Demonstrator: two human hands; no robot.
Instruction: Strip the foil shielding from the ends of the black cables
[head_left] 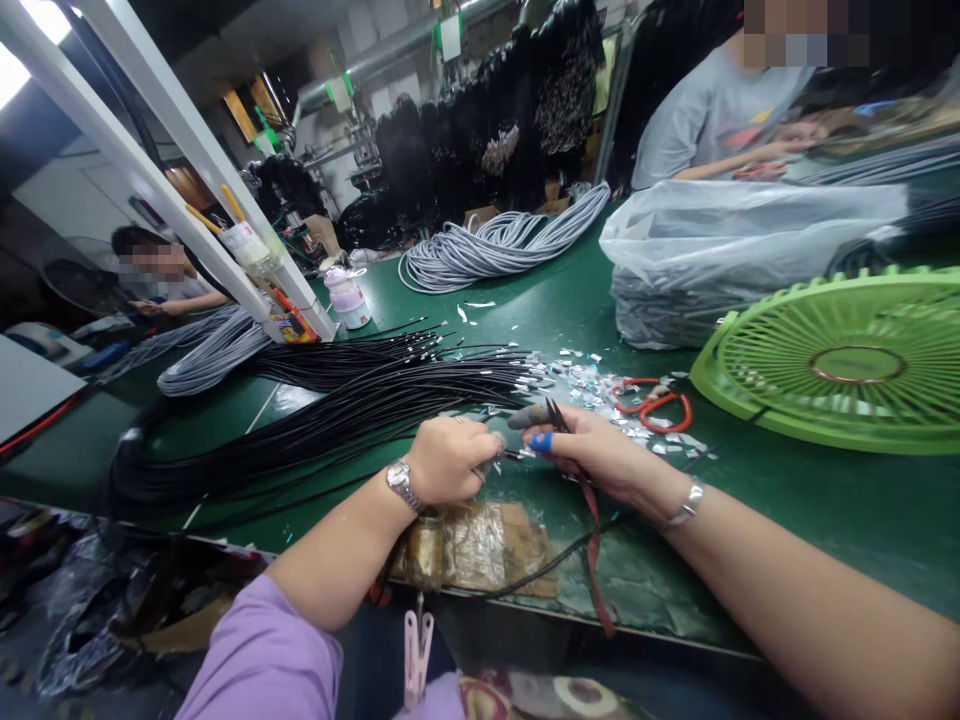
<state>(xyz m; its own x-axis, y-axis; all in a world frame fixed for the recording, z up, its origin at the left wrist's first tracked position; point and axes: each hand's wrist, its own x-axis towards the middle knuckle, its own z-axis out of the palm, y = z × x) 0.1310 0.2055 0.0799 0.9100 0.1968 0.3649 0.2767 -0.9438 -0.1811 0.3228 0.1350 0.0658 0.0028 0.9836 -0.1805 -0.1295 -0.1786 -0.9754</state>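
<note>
My left hand is closed, its thumb and fingers pinched around the end of a black cable. The cable's pale tip pokes out toward my right hand. That hand, with blue tape on one finger and a grey cover on another, is closed around a dark tool with two pointed tips; its exact kind is unclear. A reddish-brown strip hangs below the palm. Beyond both hands lies a bundle of black cables with pale ends. Small silvery scraps are scattered near red-handled scissors.
A green fan and a plastic bag stand on the right. Grey cable coils lie farther back. A lilac bottle sits by a white post. Taped cardboard covers the near edge. Two people work across the table.
</note>
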